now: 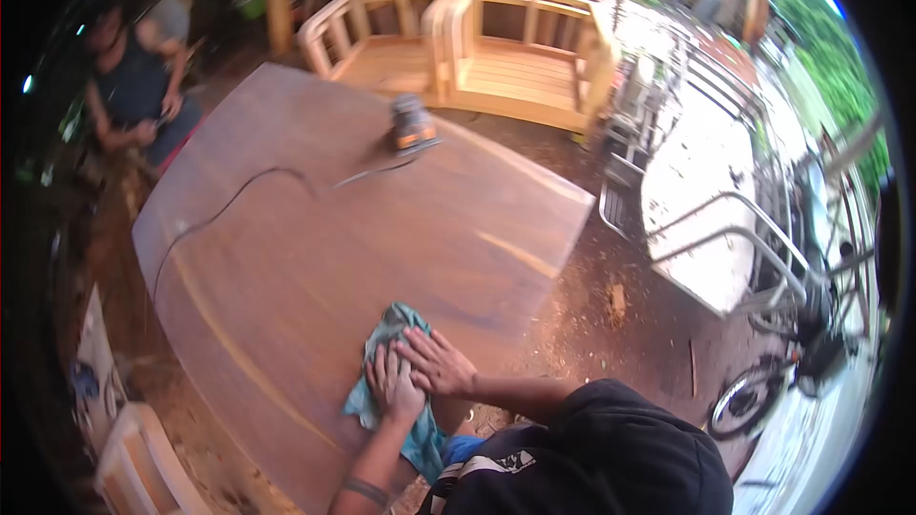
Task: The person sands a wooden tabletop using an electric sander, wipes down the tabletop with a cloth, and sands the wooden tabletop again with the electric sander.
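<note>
Grip: unclenched on both sides — the left hand (397, 389) and the right hand (439, 364) press flat, fingers extended, on the teal cloth (393, 319). The cloth lies at the near edge of the table (286, 267). Obstructions on the surface: a sander (412, 126) near the far edge, well apart from the cloth, and a cable (221, 204) crossing toward the left edge. Wooden seating (515, 76) stands beyond the far edge; a seated person (143, 86) — beyond the left edge; metal frames (744, 238), beyond the right corner.
</note>
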A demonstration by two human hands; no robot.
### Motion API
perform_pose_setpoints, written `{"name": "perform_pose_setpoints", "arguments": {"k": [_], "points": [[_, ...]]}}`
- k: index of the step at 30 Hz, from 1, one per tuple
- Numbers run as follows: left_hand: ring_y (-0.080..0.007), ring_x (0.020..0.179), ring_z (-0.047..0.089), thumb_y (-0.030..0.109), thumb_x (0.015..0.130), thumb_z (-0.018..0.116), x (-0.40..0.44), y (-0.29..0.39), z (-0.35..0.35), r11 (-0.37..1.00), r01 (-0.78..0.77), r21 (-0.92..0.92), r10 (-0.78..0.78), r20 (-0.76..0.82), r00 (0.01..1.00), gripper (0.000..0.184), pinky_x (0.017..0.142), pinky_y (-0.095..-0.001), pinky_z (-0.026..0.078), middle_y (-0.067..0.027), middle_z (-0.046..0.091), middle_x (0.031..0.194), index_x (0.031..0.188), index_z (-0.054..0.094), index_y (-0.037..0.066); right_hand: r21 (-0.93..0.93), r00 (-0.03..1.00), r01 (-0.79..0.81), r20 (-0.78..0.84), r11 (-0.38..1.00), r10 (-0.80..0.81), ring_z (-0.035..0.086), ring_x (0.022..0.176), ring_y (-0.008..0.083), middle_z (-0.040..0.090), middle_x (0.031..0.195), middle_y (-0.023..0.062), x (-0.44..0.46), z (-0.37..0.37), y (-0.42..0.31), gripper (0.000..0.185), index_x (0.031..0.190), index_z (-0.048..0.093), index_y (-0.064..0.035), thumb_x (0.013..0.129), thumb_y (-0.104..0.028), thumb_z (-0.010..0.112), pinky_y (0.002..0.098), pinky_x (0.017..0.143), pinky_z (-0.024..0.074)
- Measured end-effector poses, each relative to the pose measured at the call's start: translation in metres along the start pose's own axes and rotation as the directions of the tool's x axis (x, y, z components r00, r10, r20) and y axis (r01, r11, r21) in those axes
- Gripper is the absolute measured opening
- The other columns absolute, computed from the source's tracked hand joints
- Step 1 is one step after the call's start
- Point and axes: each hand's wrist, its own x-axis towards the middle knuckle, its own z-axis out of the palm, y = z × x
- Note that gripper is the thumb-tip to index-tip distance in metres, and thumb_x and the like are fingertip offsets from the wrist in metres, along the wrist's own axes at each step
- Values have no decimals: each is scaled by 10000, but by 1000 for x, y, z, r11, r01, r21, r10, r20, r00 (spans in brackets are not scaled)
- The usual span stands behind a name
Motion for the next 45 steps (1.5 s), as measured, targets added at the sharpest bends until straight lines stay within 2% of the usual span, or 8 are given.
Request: {"name": "perform_pose_setpoints", "arguments": {"k": [11, 15, 20, 22, 24, 28, 34, 45], "points": [[-339, 1397, 328, 246, 868, 590, 6, 160, 49, 976, -210, -51, 213, 59, 975, 449, 1149, -557, 194, -100, 428, 1484, 1312, 595, 182, -125, 897, -425, -192, 896, 398, 267, 1423, 394, 290, 1528, 228, -208, -63, 112, 730, 1492, 283, -71, 838, -176, 590, 510, 1142, 262], [-336, 1388, 345, 249, 880, 600, -17, 141, 43, 999, 34, -22, -34, 16, 999, 447, 1137, -562, 228, -107, 447, 1468, 1322, 588, 188, 189, 484, -841, -158, 508, 861, 421, 1266, 444, 467, 1332, 304, -315, -61, 197, 516, 1266, 459, 55, 781, -90, 558, 467, 1089, 343], [-368, 1363, 368, 244, 890, 593, -172, 23, 19, 837, 534, 116, -508, -194, 839, 426, 1134, -527, 255, -178, 464, 1429, 1312, 601, 181, -281, 549, -770, 166, 573, 819, 686, 693, 296, 696, 733, 127, -534, -49, 253, 105, 662, 701, -93, 713, -165, 644, 399, 590, 544], [-389, 1339, 388, 230, 905, 579, -266, -58, 21, 721, 672, 167, -623, -268, 735, 422, 1116, -518, 280, -189, 467, 1423, 1321, 587, 162, -205, 621, -732, 191, 649, 761, 699, 614, 247, 721, 769, 133, -602, -61, 234, 99, 756, 748, -72, 746, -72, 650, 361, 561, 568], [-400, 1314, 410, 205, 920, 555, -307, -79, 27, 604, 762, 236, -706, -286, 648, 426, 1101, -520, 294, -197, 465, 1423, 1338, 560, 124, 135, 42, -991, 422, -17, 905, 677, 564, 155, 713, 688, 91, -610, -85, 192, 115, 873, 760, -38, 765, -60, 729, 312, 520, 564], [-398, 1314, 408, 192, 934, 515, -249, -38, 18, 467, 831, 303, -792, -274, 545, 429, 1100, -526, 293, -222, 457, 1422, 1348, 538, 82, 66, 157, -988, 482, 143, 862, 640, 586, 159, 697, 699, 75, -594, -78, 157, 166, 864, 736, -4, 840, -151, 663, 318, 558, 525], [-379, 1434, 251, 256, 789, 696, -74, 124, 38, 988, 53, 145, -60, 42, 997, 658, 1127, -613, 187, -168, 339, 1520, 1409, 495, 159, 512, 152, -859, 288, -18, 945, 465, 572, 68, 559, 617, -17, -532, -50, 147, 262, 776, 705, 0, 874, -242, 685, 279, 509, 377], [-328, 1426, 268, 90, 761, 628, 262, 349, 160, 803, -593, 59, 584, 122, 803, 595, 1158, -551, 183, -114, 320, 1529, 1345, 568, 184, 832, -520, -314, 252, -457, 816, 420, 408, 120, 487, 548, 3, -654, 89, -10, 254, 717, 660, -31, 875, -227, 635, 277, 385, 331]]}}
